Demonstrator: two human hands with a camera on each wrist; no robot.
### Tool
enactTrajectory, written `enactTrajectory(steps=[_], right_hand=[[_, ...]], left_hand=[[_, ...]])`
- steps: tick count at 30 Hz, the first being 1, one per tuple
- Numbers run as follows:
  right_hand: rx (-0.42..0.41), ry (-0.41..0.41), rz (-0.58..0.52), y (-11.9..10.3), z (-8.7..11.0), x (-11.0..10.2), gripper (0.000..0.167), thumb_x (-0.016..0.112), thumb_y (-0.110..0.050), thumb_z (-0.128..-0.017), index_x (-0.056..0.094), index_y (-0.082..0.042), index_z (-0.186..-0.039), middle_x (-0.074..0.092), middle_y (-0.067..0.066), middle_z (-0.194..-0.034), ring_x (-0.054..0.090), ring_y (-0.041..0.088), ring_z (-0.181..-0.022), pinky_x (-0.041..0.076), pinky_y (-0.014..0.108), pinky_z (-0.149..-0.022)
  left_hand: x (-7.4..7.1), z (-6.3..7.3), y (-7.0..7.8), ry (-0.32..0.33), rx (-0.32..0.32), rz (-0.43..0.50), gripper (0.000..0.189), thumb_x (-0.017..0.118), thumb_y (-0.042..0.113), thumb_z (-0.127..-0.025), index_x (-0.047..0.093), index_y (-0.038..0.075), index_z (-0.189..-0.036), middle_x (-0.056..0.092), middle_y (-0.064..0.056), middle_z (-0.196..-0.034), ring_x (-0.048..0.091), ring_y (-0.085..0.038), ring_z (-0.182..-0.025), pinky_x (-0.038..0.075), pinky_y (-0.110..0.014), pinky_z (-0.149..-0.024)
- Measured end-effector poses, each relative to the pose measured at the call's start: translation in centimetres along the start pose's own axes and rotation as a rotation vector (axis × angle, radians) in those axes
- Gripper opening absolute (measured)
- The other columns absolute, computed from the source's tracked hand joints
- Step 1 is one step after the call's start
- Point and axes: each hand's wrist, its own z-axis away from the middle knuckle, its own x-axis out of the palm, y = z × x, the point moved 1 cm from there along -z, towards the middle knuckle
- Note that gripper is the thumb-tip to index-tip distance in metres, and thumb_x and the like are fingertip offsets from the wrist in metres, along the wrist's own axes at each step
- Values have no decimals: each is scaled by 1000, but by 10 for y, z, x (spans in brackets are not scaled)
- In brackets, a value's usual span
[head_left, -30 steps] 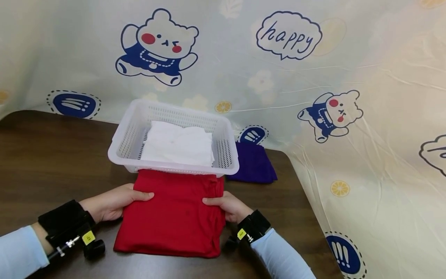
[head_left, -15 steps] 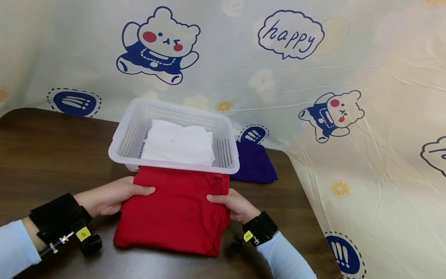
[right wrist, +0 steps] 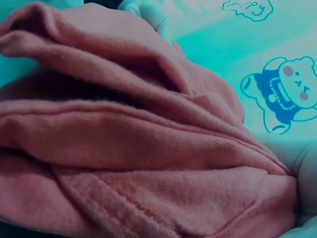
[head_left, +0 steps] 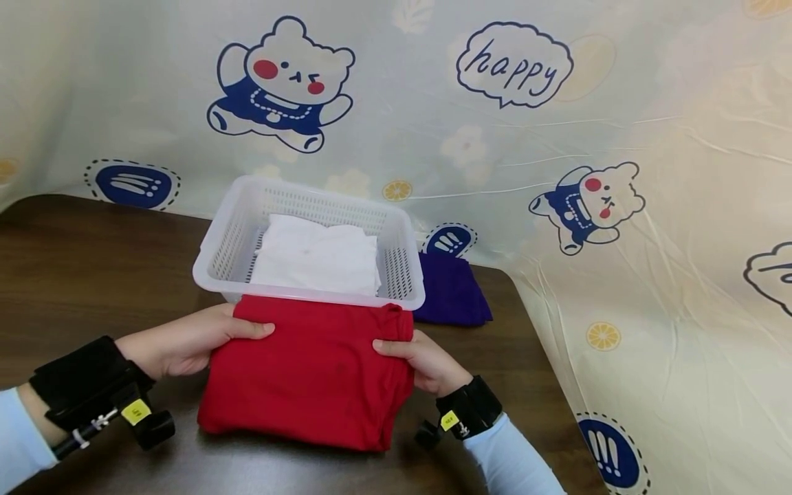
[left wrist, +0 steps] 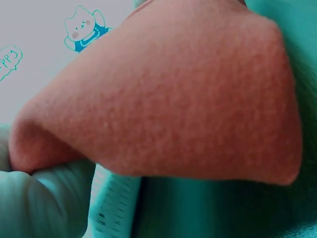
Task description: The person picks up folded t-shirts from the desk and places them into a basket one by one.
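The folded red cloth (head_left: 303,378) is held just in front of the white basket (head_left: 215,240) on the surface (head_left: 93,275). The left hand (head_left: 192,340) pinches its left side, the right hand (head_left: 430,364) its right, thumbs (head_left: 250,329) on top, pointing inward.

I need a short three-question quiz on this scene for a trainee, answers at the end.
1. What colour is the folded cloth that the left grip and right grip hold?
2. Where is the white cloth: (a) under the folded cloth, (b) inside the basket, (c) in the right grip?
3. True or false: the purple cloth lies outside the basket.

Key: 1. Red. 2. (b). 3. True.
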Motion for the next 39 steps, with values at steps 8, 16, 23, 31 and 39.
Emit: enactTrajectory(steps=[8,16,23,31,39], right_hand=[[-5,-12,-5,-5,1,0,31,56,-13,-100,53,-8,-130,67,6,-118,71,19,-101,60,37,-86],[12,0,-13,-1,3,-1,31,58,-15,-100,54,-8,-130,68,5,-117,71,18,-100,60,37,-86],[11,-19,-10,5,8,-3,30,60,-16,-99,55,-8,-128,69,5,-115,71,18,-99,60,35,-85],[0,-16,-17,1,18,0,31,62,-16,-98,56,-7,-127,69,6,-115,72,19,-99,60,36,-84],[-24,-2,5,-12,23,3,32,62,-15,-98,54,-6,-128,66,6,-117,70,20,-102,60,35,-86]], left_hand=[[1,1,4,4,-6,23,47,56,17,-103,34,3,-143,64,-14,-120,69,-32,-109,56,-52,-91],[4,1,-1,2,-25,21,48,56,18,-103,32,3,-142,64,-14,-120,69,-32,-109,57,-52,-90],[9,4,-6,-23,-18,7,49,55,18,-104,31,0,-142,65,-15,-119,69,-32,-108,56,-54,-89],[16,9,-4,-43,-9,-2,49,55,18,-104,31,-1,-142,64,-15,-119,69,-33,-108,56,-54,-88],[21,16,6,-34,22,-59,50,55,19,-104,31,0,-144,64,-15,-120,69,-32,-108,57,-52,-88]])
